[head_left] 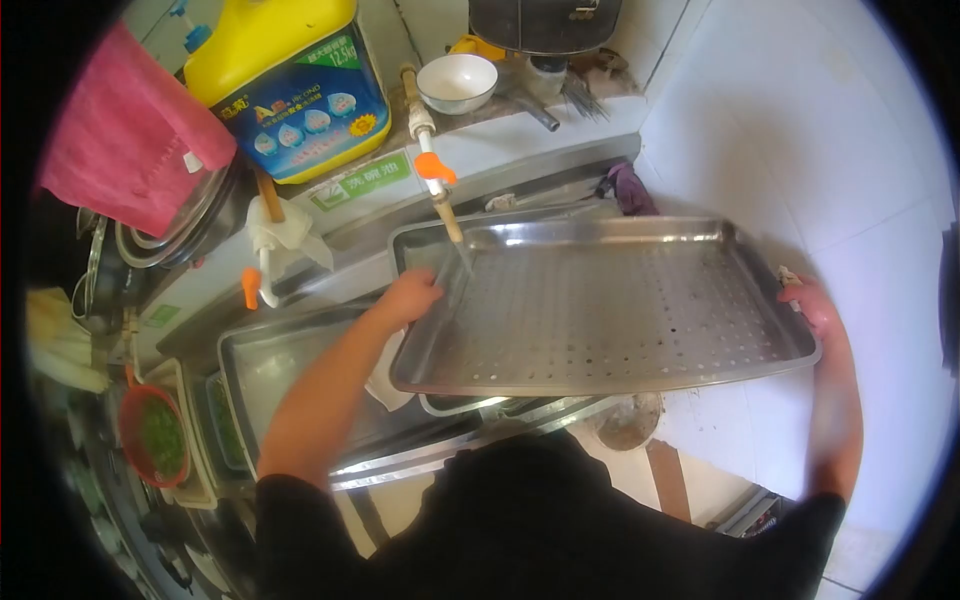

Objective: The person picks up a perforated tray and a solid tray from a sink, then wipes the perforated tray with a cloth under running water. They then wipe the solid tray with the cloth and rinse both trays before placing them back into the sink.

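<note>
You are at the washing station of a working kitchen. Identify it by the orange-handled taps (435, 168) over the metal sink (350, 262), the large yellow detergent jug (300, 90), the white bowl (457, 83) and the perforated metal tray (600, 310).

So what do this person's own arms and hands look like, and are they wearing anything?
The left hand and right hand look ungloved, with no watch or cables visible. Short, plain black sleeves leave the forearms uncovered.
</note>
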A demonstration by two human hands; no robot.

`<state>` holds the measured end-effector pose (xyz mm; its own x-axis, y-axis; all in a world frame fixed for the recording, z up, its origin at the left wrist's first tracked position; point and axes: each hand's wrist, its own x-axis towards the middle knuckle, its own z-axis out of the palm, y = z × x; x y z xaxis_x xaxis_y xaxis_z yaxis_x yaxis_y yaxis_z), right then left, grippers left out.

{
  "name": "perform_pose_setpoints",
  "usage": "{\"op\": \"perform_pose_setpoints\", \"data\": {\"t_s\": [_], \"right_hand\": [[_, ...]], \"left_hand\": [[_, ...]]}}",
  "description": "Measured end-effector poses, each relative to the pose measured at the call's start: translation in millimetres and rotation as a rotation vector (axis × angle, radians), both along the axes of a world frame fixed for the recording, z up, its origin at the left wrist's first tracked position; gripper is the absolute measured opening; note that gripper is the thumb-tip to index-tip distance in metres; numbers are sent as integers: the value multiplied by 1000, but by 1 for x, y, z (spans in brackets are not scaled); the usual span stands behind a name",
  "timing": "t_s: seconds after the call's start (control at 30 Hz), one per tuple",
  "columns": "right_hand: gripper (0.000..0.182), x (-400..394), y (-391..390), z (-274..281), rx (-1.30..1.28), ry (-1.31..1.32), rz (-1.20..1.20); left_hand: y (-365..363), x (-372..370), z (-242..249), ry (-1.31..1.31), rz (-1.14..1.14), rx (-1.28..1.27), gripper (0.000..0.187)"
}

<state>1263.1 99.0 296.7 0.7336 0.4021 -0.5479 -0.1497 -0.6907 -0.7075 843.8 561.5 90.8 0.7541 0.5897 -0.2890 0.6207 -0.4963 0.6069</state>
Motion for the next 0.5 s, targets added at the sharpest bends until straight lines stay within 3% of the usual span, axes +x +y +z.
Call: {"op": "perform_pose_setpoints", "data": {"t_s": [0.07,0.13,0.2,0.23,0.3,0.33,0.37,0.4,0.47,0.5], "right_hand": [[34,0,2,9,-69,-12,4],[31,-1,-6,9,-138,-26,13],[32,-3,-31,-7,155,-671,725],[32,-19,-25,1,162,-673,740],[26,-70,3,31,238,-244,371],[26,-90,13,41,245,-243,397],[32,-108,23,50,199,-442,551],[47,-119,30,52,159,-647,701],[48,-100,31,38,102,-579,754],[50,-83,29,26,30,-514,778]], "left_hand": [[0,-15,24,20,36,-261,23],[-1,-32,44,92,53,-351,22],[-1,-55,56,162,88,-442,21],[0,-69,59,133,18,-452,20],[1,-91,68,94,-27,-455,19],[1,-103,74,-103,-115,-350,17],[1,-117,82,-294,-198,-238,16],[-6,-120,107,-297,-168,-228,16],[-26,-120,164,116,412,-603,16],[-26,-137,158,107,452,-599,16]]}}
